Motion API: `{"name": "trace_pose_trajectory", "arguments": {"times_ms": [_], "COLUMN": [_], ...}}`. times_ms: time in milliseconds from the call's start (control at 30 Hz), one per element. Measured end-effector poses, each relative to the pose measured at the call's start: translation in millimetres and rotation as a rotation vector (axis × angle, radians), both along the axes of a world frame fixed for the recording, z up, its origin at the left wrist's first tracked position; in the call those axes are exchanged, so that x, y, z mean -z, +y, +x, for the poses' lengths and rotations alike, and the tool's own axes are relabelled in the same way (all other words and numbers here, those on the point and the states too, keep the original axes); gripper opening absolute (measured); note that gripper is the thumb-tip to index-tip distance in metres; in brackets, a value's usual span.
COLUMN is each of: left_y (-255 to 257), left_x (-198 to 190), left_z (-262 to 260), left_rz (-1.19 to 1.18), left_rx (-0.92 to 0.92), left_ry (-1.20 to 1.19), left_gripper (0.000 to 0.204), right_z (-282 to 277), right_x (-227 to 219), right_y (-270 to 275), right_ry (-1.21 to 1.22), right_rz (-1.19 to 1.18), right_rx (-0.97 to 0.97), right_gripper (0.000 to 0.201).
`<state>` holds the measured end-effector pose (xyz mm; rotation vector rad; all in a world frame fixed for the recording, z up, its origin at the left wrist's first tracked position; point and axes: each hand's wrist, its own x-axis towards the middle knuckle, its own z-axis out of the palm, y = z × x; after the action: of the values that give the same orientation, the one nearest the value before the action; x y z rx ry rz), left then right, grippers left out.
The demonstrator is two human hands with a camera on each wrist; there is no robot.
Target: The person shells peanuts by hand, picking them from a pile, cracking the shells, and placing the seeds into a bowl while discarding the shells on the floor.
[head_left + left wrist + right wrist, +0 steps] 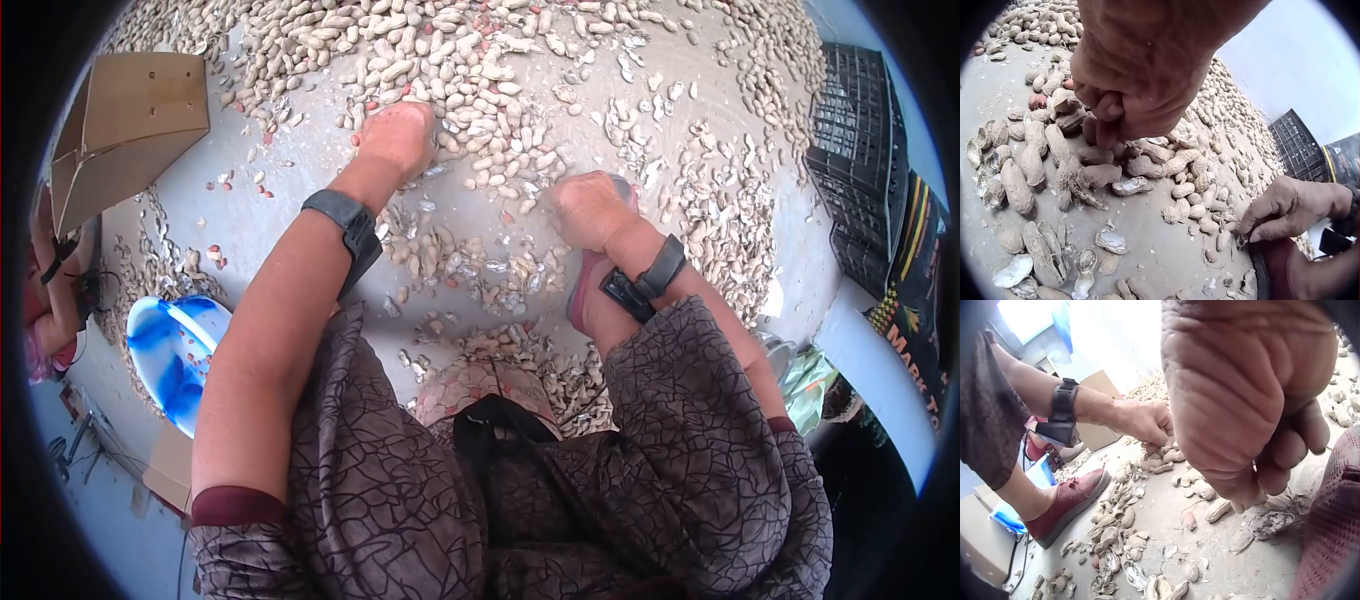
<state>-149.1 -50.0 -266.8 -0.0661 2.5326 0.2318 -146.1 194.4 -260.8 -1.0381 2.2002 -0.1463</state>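
My left hand (398, 138) is at the near edge of a heap of unshelled peanuts (440, 85). In the left wrist view its fingers (1109, 107) are curled down, pinching a peanut pod (1089, 129) that is mostly hidden by the hand. Nearer me, my right hand (590, 210) is low over the floor beside the right shoe (578, 290). The right wrist view shows its curled fingers (1285, 450) right above broken shells (1266, 526); I cannot tell whether they hold anything. A red kernel (1189, 520) lies close by.
Empty shells (480, 265) are strewn between my feet. On the left are a cardboard box (140, 105) and a blue-and-white basin (150, 345) with some kernels; another person's arm (62, 285) shows beyond. Black crates (855, 150) and a printed black bag (915, 310) stand on the right.
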Motion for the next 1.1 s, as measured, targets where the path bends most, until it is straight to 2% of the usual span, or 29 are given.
{"name": "trace_pose_trajectory", "arguments": {"times_ms": [100, 167, 233, 300, 333, 400, 433, 467, 533, 600, 667, 700, 733, 833, 867, 933, 967, 1000, 1067, 1100], "left_y": [-2, -8, -16, -23, -25, -31, -41, -43, -43, -35, -33, -30, -27, -24, -24, -20, -25, -28, -37, -42], "left_x": [1, 15, 22, 20, 17, 10, 7, 6, -14, -19, -14, -16, -14, 6, 14, 20, 23, 24, 26, 24], "left_z": [0, 5, 8, 17, 19, 21, 22, 23, 31, 42, 53, 57, 62, 72, 72, 66, 59, 51, 37, 30], "left_rz": [0.009, 0.041, 0.071, 0.378, 0.379, 0.967, 1.229, 1.231, 1.506, 1.527, 1.35, 1.257, 1.262, 1.022, 1.024, 0.881, 0.785, 0.785, 0.703, 0.702], "left_rx": [-0.003, -0.004, 0.003, -0.209, -0.204, -0.855, -0.877, -0.868, -0.952, -0.958, -0.797, -0.777, -0.773, -0.66, -0.664, -0.655, -0.567, -0.57, -0.54, -0.543], "left_ry": [-0.03, -0.017, 0.002, 0.164, 0.167, -0.11, -0.208, -0.206, -0.438, -0.449, -0.622, -0.667, -0.664, -0.619, -0.617, -0.354, -0.302, -0.303, 0.111, 0.112], "left_gripper": [0.024, 0.021, 0.018, 0.011, 0.011, 0.01, 0.01, 0.01, 0.01, 0.011, 0.013, 0.015, 0.015, 0.017, 0.017, 0.018, 0.02, 0.02, 0.02, 0.02], "right_z": [2, 3, 3, 6, 8, 7, 6, 7, 8, 8, 8, 7, 6, -2, -5, -14, -20, -26, -38, -45], "right_x": [-2, -2, -5, -3, -2, -1, -1, 2, 11, 15, 17, 16, 15, 7, 7, 9, 10, 10, 9, 9], "right_y": [0, -2, -9, -11, -12, -15, -16, -16, -16, -21, -26, -29, -31, -38, -41, -47, -49, -52, -54, -51], "right_ry": [0.022, 0.015, -0.106, -0.116, -0.132, -0.151, -0.175, -0.168, -0.191, -0.192, -0.196, -0.173, -0.149, -0.13, -0.13, -0.094, -0.096, -0.079, -0.064, 0.006], "right_rz": [-0.011, -0.037, -0.041, -0.096, -0.151, -0.13, -0.107, -0.107, -0.141, -0.134, -0.127, -0.12, -0.116, -0.17, -0.169, -0.331, -0.331, -0.398, -0.466, -0.518], "right_rx": [0.001, 0.018, -0.017, 0.004, 0.018, 0.011, 0.0, 0.005, 0.002, 0.013, 0.022, 0.005, -0.012, 0.017, 0.012, 0.034, 0.031, 0.034, 0.036, 0.07], "right_gripper": [0.011, 0.011, 0.013, 0.015, 0.017, 0.019, 0.021, 0.021, 0.018, 0.014, 0.012, 0.01, 0.01, 0.013, 0.013, 0.024, 0.024, 0.028, 0.033, 0.031]}}
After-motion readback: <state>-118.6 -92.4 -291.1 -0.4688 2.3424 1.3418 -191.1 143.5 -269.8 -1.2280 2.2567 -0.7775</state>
